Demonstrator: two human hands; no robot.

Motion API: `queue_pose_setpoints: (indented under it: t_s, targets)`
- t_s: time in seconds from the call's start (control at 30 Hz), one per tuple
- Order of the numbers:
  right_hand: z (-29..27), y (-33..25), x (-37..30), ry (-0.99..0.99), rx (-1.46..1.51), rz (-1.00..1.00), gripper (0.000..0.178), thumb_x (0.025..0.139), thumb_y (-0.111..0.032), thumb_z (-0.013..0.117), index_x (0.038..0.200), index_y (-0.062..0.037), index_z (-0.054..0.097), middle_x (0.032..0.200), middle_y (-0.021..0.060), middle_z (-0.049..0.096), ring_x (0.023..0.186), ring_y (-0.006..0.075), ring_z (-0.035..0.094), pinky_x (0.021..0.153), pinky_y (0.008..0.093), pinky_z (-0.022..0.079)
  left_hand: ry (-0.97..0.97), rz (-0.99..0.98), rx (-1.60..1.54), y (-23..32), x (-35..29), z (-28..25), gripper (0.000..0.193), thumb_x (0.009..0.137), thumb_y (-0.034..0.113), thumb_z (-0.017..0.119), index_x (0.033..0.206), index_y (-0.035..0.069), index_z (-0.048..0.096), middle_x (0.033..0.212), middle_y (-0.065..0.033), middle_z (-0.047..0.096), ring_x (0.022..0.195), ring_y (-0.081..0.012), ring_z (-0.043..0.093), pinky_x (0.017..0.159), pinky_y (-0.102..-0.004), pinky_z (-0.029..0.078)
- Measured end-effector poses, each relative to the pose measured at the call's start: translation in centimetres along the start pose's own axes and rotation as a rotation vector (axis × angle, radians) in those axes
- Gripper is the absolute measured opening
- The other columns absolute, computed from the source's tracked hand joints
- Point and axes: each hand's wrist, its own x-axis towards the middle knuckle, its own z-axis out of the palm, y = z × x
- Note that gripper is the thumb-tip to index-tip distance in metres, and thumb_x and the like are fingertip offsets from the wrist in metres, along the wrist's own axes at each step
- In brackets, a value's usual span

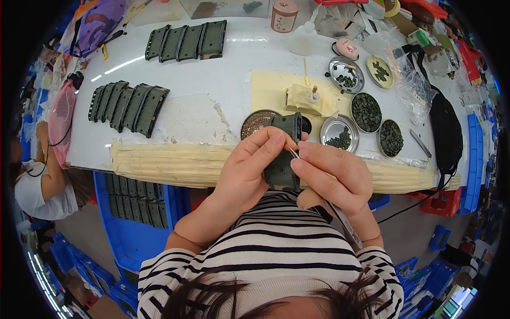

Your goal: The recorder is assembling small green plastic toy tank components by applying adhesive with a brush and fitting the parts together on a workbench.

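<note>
While the left hand (pixel 248 166) is curled closed around the side of a dark green curved piece (pixel 281 175), the right hand (pixel 340 178) pinches a slim metal tool (pixel 348 228) between thumb and fingers, its tip close to the left fingertips. The piece is located between both hands, at the padded front edge of the table (pixel 202 166). Two round tins of small green parts (pixel 366 112) (pixel 391 138) stand to the right; two rows of similar pieces (pixel 186 41) (pixel 129 108) lie to the left.

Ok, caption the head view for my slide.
Left hand on a green part, right hand holding tweezers, with tins of green pieces beyond.
</note>
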Motion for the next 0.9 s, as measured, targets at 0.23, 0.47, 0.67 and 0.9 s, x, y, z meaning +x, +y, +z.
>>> queue_pose_setpoints:
  t_s: [0.23,0.47,0.67,0.9]
  targets:
    - [0.28,0.08,0.10,0.011,0.030,0.009,0.031,0.069,-0.015,0.070,0.096,0.0012,0.068,0.093,0.0121,0.064,0.082,0.0269,0.068,0.067,0.0324,0.058,-0.016,-0.002,-0.020,0.14,-0.13,-0.03,0.022,0.101,0.022,0.047,0.096,0.004,0.058,0.094,-0.0022,0.061,0.088,-0.0075,0.057,0.079,-0.0233,0.048]
    - [0.43,0.46,-0.09,0.007,-0.006,-0.021,0.032,0.068,-0.016,0.070,0.095,0.0003,0.068,0.091,0.0110,0.065,0.082,0.0258,0.068,0.065,0.0316,0.057,-0.038,-0.019,-0.040,0.32,-0.23,-0.15,0.023,0.101,0.022,0.047,0.097,0.003,0.059,0.094,-0.0025,0.061,0.088,-0.0074,0.057,0.079,-0.0237,0.048]
    - [0.26,0.09,0.09,-0.005,0.022,0.020,0.034,0.070,-0.023,0.071,0.096,-0.0004,0.068,0.091,0.0109,0.065,0.081,0.0250,0.068,0.064,0.0309,0.056,-0.020,-0.021,-0.036,0.18,-0.33,-0.17,0.023,0.101,0.023,0.046,0.096,0.004,0.059,0.094,-0.0025,0.061,0.087,-0.0072,0.057,0.078,-0.0233,0.049]
    - [0.19,0.21,0.06,-0.003,0.047,0.030,0.035,0.069,-0.025,0.072,0.095,-0.0006,0.069,0.089,0.0111,0.065,0.079,0.0243,0.067,0.064,0.0311,0.055,-0.026,-0.021,-0.018,-0.17,-0.28,-0.35,0.024,0.102,0.023,0.046,0.096,0.004,0.058,0.093,-0.0027,0.061,0.087,-0.0070,0.057,0.077,-0.0230,0.049]
